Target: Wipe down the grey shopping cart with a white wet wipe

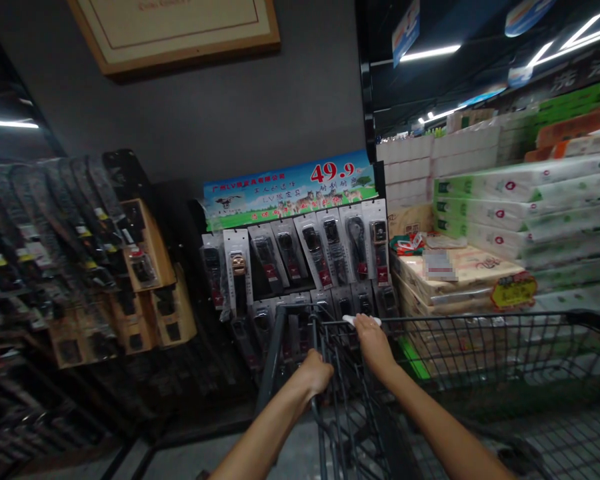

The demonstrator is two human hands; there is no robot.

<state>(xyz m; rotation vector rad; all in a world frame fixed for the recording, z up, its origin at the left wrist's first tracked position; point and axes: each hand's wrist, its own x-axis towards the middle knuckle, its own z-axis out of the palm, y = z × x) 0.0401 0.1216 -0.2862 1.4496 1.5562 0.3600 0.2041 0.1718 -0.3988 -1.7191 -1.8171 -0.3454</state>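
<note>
Bars of a dark wire shopping cart (450, 317) are held by the left hand (317, 373), its fingers closed in a fist around one bar near the corner. Under the curled fingers of the right hand (369, 333), at the rim, a small white piece (349, 320) is pressed (its material cannot be told), and both its ends are left showing; whether the rim too is wrapped by those fingers cannot be told. The cart, low in front of the body and stretched toward the right, is formed of thin grid wire with a thicker frame, and is cut off by the edge of view.

Beyond the hands, packaged belts (290, 253) are hung in rows under a bright sign (290, 193) printed with 49.9. The lower row is partly blocked by the cart's bars and the hands. On the left, more straps (40, 200) and wooden holders (150, 247) are blurred. On the right, a brown stack (430, 293) is seen partly through the wire, with white-and-green packs (500, 213) piled just beside it. Above, a framed board (190, 33) is mounted on the grey wall (320, 100).

Both bare forearms are extended forward and angled inward, the right hand being placed farther ahead.
</note>
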